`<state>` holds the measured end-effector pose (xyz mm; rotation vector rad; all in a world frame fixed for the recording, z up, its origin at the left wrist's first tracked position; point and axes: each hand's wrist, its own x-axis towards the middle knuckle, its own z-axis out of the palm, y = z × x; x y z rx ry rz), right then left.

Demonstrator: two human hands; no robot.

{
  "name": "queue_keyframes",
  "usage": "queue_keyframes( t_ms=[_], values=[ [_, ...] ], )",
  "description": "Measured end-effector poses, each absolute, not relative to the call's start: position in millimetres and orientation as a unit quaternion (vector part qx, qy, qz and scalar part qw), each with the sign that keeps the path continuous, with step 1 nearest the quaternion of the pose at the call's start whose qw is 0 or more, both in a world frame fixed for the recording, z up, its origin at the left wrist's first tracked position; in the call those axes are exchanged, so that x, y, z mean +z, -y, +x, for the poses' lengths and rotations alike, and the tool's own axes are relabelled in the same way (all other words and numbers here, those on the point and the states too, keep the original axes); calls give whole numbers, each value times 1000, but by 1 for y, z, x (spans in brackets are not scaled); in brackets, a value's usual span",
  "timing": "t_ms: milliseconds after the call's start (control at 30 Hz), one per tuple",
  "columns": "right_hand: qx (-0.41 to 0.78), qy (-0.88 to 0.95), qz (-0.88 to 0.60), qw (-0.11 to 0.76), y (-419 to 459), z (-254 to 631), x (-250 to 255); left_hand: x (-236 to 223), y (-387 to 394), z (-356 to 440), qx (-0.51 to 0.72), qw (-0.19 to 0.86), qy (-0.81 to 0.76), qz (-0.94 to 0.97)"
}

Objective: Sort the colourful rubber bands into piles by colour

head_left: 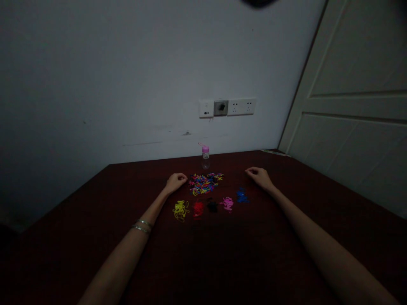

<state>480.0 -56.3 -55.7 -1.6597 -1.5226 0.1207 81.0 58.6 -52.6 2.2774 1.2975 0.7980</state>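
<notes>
My left hand [177, 182] lies on the dark red table with its fingers curled, right beside the left edge of a mixed heap of coloured rubber bands [203, 184]. Well to the right of that heap, my right hand [259, 176] rests with thumb and fingers pressed together. Whether anything is inside either hand is too small and dark to see. Nearer to me lies a row of single-colour piles: yellow rubber bands [180, 211], red rubber bands [198, 208], black rubber bands [212, 206], pink rubber bands [227, 204] and blue rubber bands [242, 196].
Behind the mixed heap stands a small clear bottle [205, 161] with a pink lid and a strap. The table [203, 258] meets a pale wall with socket plates [241, 106]. A panelled white door [356, 114] is on the right.
</notes>
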Motion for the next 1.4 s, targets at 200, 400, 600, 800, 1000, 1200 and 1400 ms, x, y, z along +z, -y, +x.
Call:
queue_keyframes(
  t_ms=[200, 400, 600, 800, 1000, 1200, 1400],
  values=[
    [53, 609, -661, 434, 56, 479, -57, -41, -39, 80, 277, 310, -408, 813],
    [55, 608, -663, 434, 58, 477, -56, -31, -31, 76, 248, 293, -390, 837],
    [59, 609, -663, 432, 58, 477, -56, -37, -37, 74, 246, 301, -383, 838],
    [49, 613, -661, 430, 57, 479, -58, -34, -36, 74, 246, 304, -383, 837],
    [56, 612, -667, 422, 56, 481, -59, -38, -41, 73, 254, 316, -391, 826],
    [55, 613, -664, 424, 54, 481, -59, -37, -53, 71, 297, 351, -422, 781],
    [63, 611, -666, 424, 53, 482, -60, 0, -53, 75, 347, 330, -436, 762]
  ],
)
